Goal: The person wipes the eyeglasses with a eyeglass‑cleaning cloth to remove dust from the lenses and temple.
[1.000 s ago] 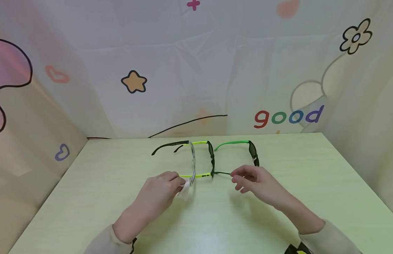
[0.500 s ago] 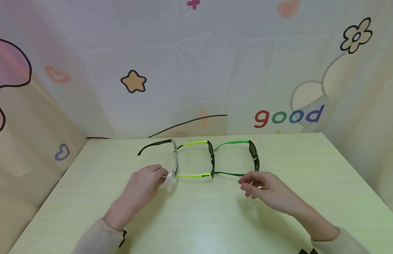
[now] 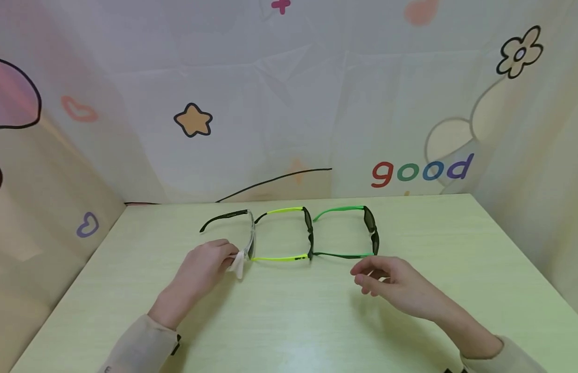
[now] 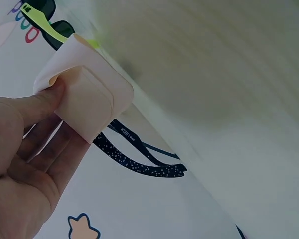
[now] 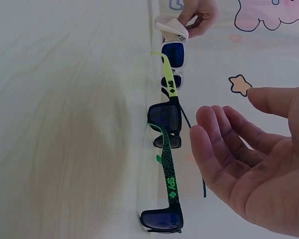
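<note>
My left hand (image 3: 203, 267) pinches a folded white cloth (image 4: 97, 82) at the near hinge of a pair of sunglasses with a clear front and dark temples (image 3: 230, 215). The cloth hides that hinge. In the left wrist view, a white-speckled dark temple (image 4: 139, 164) sticks out behind the cloth. Directly right of this pair stand sunglasses with yellow temples (image 3: 284, 258), then sunglasses with green temples (image 3: 340, 209), all opened out and facing right. My right hand (image 3: 396, 285), fingers loosely bent and holding nothing, hovers just in front of the green pair.
All three pairs stand in a row on a pale wood-grain table (image 3: 298, 321), towards its back edge. Behind hangs a printed curtain (image 3: 289, 119) with a star, a flower and the word "good". It also closes off both sides.
My left hand has moved left, drawing the clear-fronted sunglasses out from over the yellow pair to its left side. My right hand has come away from the green pair's near temple, slightly right and nearer.
</note>
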Action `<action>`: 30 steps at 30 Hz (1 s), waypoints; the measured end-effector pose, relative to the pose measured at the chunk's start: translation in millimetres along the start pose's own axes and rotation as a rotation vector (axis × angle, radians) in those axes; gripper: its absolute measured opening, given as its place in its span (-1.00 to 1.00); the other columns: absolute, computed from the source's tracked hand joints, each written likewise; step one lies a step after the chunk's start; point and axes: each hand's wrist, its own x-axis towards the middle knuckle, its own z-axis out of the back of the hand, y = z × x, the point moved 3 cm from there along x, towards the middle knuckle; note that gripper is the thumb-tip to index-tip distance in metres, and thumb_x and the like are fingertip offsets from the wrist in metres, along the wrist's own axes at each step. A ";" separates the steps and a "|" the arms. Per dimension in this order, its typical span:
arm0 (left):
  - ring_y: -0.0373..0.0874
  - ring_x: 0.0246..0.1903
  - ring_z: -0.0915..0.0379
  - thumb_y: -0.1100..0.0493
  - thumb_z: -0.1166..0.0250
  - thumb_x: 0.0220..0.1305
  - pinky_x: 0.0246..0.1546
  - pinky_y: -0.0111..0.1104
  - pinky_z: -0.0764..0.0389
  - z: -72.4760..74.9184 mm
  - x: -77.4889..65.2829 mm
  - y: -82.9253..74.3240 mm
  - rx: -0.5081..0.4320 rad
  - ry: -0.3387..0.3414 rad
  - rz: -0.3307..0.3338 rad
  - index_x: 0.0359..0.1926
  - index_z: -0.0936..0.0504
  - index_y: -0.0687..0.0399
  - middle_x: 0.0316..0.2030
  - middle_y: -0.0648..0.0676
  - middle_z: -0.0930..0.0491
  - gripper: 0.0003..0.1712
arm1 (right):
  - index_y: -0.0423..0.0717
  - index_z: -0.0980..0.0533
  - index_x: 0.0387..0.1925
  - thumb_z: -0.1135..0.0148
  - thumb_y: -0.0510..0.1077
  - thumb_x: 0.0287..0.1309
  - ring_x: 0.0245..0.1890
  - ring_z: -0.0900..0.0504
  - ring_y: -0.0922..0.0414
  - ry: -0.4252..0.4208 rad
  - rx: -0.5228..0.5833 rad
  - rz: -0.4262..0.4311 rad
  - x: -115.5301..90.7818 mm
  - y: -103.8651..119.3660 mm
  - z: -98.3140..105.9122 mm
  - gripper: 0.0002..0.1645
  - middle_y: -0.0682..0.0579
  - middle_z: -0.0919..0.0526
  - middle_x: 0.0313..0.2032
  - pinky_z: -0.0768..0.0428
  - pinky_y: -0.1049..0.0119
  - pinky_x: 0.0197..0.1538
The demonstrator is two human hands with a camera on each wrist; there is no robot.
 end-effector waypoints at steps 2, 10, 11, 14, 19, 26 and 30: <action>-0.13 -0.33 -0.64 0.37 -0.53 0.14 -0.35 -0.25 -0.68 -1.6 -0.1 3.5 -0.010 0.009 0.000 -0.31 -0.75 0.07 -0.35 -0.08 -0.66 -0.84 | -0.14 -0.61 -0.01 -0.23 -0.04 0.48 -0.23 -0.67 -0.14 0.007 -0.001 0.006 -0.5 0.9 -0.7 -0.73 -0.11 -0.68 -0.25 -0.68 0.26 -0.09; -0.15 -0.33 -0.62 0.40 -0.52 0.14 -0.32 -0.25 -0.67 -9.3 4.2 15.9 -0.059 0.035 -0.001 -0.29 -0.76 0.08 -0.35 -0.08 -0.66 -0.83 | -0.13 -0.61 -0.04 -0.24 -0.06 0.47 -0.25 -0.68 -0.09 0.013 -0.010 0.028 -1.0 3.0 -1.1 -0.77 -0.05 -0.66 -0.31 -0.68 0.28 -0.11; -0.16 -0.33 -0.61 0.40 -0.51 0.15 -0.32 -0.26 -0.67 -10.5 5.6 17.1 -0.061 0.042 0.000 -0.29 -0.76 0.07 -0.35 -0.08 -0.66 -0.83 | -0.13 -0.61 -0.04 -0.24 -0.06 0.47 -0.25 -0.68 -0.08 0.015 -0.009 0.028 -1.1 2.9 -1.2 -0.77 -0.04 -0.66 -0.30 -0.68 0.28 -0.11; -0.18 -0.35 -0.59 0.39 -0.50 0.17 -0.33 -0.29 -0.65 -13.1 9.7 20.1 -0.072 0.068 0.005 -0.29 -0.77 0.07 -0.36 -0.08 -0.66 -0.85 | -0.14 -0.61 -0.03 -0.24 -0.06 0.47 -0.24 -0.68 -0.07 0.020 -0.006 0.028 -1.5 2.2 -1.3 -0.77 -0.05 -0.67 -0.28 -0.68 0.28 -0.11; -0.18 -0.35 -0.61 0.39 -0.49 0.18 -0.31 -0.31 -0.67 -14.2 13.8 23.3 -0.092 0.102 0.014 -0.28 -0.80 0.09 -0.38 -0.07 -0.68 -0.86 | -0.19 -0.61 -0.01 -0.23 -0.10 0.48 -0.25 -0.67 -0.03 0.026 0.004 0.035 -1.4 2.1 -0.2 -0.76 -0.06 -0.66 -0.24 -0.68 0.28 -0.13; -0.14 -0.31 -0.65 0.39 -0.49 0.19 -0.24 -0.26 -0.69 -9.4 14.1 24.9 -0.102 0.098 0.017 -0.25 -0.82 0.10 -0.36 -0.07 -0.71 -0.86 | -0.18 -0.61 -0.01 -0.23 -0.10 0.47 -0.26 -0.67 -0.03 0.030 -0.001 0.030 -0.6 1.0 1.3 -0.76 -0.05 -0.66 -0.22 -0.68 0.28 -0.17; -0.14 -0.30 -0.65 0.36 -0.50 0.19 -0.25 -0.26 -0.69 -4.5 11.6 26.2 -0.108 0.078 0.031 -0.25 -0.82 0.10 -0.33 -0.06 -0.72 -0.87 | -0.17 -0.61 -0.01 -0.24 -0.07 0.47 -0.25 -0.68 -0.05 0.030 -0.013 0.016 -0.4 0.4 2.1 -0.75 -0.07 -0.68 -0.21 -0.68 0.28 -0.18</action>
